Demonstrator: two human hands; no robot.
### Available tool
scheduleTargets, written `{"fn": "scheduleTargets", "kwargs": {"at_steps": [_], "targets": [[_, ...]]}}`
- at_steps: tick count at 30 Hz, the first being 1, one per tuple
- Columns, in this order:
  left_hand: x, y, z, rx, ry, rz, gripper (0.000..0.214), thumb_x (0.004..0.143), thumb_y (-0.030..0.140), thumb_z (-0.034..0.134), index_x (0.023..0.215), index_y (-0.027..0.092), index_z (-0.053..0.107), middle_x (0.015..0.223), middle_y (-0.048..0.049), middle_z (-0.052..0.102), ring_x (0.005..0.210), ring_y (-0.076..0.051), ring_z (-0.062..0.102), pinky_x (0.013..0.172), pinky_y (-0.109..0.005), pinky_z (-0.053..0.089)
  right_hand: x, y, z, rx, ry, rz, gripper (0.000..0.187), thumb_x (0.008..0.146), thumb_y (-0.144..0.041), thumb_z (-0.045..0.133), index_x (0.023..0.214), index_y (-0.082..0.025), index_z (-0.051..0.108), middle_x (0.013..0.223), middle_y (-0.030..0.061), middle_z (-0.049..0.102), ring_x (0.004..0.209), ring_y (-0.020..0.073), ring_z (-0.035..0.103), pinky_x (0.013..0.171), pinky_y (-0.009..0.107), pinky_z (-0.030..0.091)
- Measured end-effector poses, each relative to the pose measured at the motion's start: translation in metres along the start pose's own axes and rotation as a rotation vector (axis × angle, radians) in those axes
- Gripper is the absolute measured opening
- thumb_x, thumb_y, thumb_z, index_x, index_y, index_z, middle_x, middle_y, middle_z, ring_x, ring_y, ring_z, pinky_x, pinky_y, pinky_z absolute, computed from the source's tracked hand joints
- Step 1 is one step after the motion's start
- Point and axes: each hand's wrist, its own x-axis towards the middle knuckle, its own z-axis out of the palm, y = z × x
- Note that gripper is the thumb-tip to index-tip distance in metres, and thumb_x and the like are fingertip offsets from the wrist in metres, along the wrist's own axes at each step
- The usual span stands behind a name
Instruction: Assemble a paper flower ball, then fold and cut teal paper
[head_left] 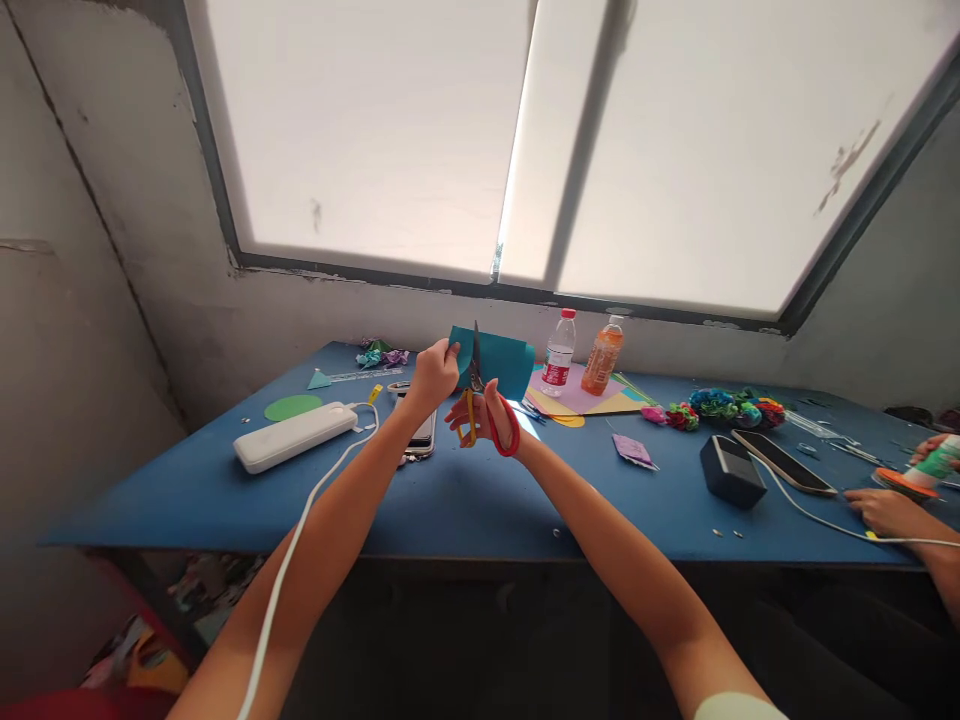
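A sheet of teal paper [504, 362] is held up above the blue table, pinched at its left edge by my left hand [436, 372]. My right hand [487, 412] grips scissors [476, 375] with one yellow and one red handle loop. Their blades point upward and lie against the paper near its left side; whether they are cutting at this instant I cannot tell. Beneath my hands a phone [424, 432] lies on the table, partly hidden by my left wrist.
On the blue table [465, 510] lie a white power bank [296, 437] with a cable, a green paper circle [292, 407], two bottles [559, 355] on coloured sheets, paper flowers [712, 403], a dark box [733, 472] and another phone [784, 461]. At right, another person's hands [892, 512] hold a glue-like tube.
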Motion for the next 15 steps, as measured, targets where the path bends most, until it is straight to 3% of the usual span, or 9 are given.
{"fn": "scheduleTargets", "kwargs": {"at_steps": [6, 15], "targets": [[-0.0011, 0.0041, 0.0006, 0.018, -0.081, 0.03, 0.032, 0.094, 0.037, 0.048, 0.07, 0.016, 0.052, 0.058, 0.006, 0.043, 0.05, -0.009, 0.04, 0.055, -0.024, 0.039, 0.0054, 0.005, -0.0064, 0.068, 0.019, -0.019, 0.082, 0.064, -0.092, 0.028, 0.081, -0.017, 0.058, 0.077, 0.0083, 0.061, 0.071, 0.0185, 0.062, 0.056, 0.028, 0.052], [-0.0022, 0.0038, 0.0024, 0.05, -0.106, 0.002, 0.027, 0.093, 0.037, 0.051, 0.086, 0.013, 0.059, 0.074, 0.001, 0.058, 0.061, -0.01, 0.054, 0.061, -0.026, 0.049, 0.0079, 0.0069, -0.0053, 0.066, 0.025, -0.025, 0.087, 0.059, -0.095, 0.023, 0.074, -0.017, 0.056, 0.077, 0.0076, 0.061, 0.058, 0.0134, 0.057, 0.051, 0.026, 0.049]]}}
